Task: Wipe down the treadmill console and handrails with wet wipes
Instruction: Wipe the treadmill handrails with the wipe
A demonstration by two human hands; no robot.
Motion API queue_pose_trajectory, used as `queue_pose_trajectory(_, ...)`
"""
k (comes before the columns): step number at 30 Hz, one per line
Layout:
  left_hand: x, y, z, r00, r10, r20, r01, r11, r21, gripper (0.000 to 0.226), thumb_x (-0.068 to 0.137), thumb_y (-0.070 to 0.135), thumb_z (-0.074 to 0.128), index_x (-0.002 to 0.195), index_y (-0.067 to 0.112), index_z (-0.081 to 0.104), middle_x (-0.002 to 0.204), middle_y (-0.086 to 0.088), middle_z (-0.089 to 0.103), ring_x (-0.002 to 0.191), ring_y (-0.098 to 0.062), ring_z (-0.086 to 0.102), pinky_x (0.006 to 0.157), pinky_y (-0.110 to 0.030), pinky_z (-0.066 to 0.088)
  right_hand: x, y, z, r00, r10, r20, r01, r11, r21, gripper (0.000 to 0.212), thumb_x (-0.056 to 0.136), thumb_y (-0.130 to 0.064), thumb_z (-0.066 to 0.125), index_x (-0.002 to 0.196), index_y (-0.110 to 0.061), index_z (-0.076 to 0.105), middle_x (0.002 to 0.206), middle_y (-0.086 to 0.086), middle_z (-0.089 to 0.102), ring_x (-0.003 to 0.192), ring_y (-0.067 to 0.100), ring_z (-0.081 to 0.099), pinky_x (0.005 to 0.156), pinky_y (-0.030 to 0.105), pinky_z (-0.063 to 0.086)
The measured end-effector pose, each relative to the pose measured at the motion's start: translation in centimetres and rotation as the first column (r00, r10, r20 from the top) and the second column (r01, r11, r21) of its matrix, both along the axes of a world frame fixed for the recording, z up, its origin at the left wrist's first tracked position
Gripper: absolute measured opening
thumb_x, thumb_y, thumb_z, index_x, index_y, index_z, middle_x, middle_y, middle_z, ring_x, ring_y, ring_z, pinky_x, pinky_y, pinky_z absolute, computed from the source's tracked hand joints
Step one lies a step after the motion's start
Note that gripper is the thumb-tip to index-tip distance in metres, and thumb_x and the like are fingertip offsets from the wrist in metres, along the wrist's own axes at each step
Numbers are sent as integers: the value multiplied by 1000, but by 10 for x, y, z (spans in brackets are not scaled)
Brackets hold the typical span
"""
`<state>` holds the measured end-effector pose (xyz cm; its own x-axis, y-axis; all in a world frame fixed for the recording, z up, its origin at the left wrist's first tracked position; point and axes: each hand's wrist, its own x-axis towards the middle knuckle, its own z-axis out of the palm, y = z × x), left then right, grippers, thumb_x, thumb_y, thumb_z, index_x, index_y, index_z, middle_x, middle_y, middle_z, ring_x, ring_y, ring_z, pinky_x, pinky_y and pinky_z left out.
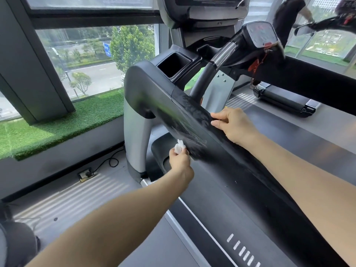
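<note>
A broad black left handrail (192, 120) of the treadmill runs from the upper left down to the lower right. Its outer face shows wet streaks. My left hand (180, 160) grips a crumpled white wet wipe (179, 148) and holds it against the rail's lower outer edge. My right hand (234, 125) rests on the rail's top edge, fingers curled over it. The console (208, 8) stands at the top centre, and a small control panel (262, 34) sits on the inner handlebar (212, 68).
A cup holder pocket (174, 64) lies ahead of the rail. The grey upright (134, 135) stands below it. A floor socket with a cable (86, 174) is at the left, beside an artificial-grass window sill (57, 128). The belt (221, 218) runs below; another treadmill (289, 101) stands to the right.
</note>
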<state>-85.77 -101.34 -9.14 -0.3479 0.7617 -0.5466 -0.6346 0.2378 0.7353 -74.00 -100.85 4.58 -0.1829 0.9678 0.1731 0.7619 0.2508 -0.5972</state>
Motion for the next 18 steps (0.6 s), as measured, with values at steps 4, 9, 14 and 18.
queue_pose_trajectory(4,18,-26,-3,993,-95,71,99,994,-52,12,98,11,50,90,20,51,89,2,56,81,-15,52,80,-26,42,-1,-2,2,1000,-20,-5,20,1000,-3,34,90,-13,63,123,-6,62,115,9,64,110,25,57,90,23,38)
queue_pose_trajectory(9,-14,9,12,1000,-3,26,2,1000,28,15,97,14,52,83,18,49,85,0,57,83,-18,55,84,-37,51,-3,-5,4,999,-37,12,37,999,-1,34,90,-13,62,123,-6,61,116,9,64,103,21,56,86,20,36)
queue_pose_trajectory(14,-13,20,-1,996,41,-75,-40,999,14,7,97,21,50,93,16,49,87,1,54,84,-18,51,86,-37,48,-3,-5,3,999,-39,5,39,999,0,34,90,-14,62,124,-7,61,118,7,63,111,22,56,93,23,39)
queue_pose_trajectory(18,30,-21,-23,982,-138,129,142,990,-24,21,99,27,45,109,10,53,98,-8,59,84,-23,58,76,-32,53,-3,-4,2,999,-38,-15,38,999,-17,33,90,-14,62,123,-6,62,99,0,61,95,15,54,87,22,39)
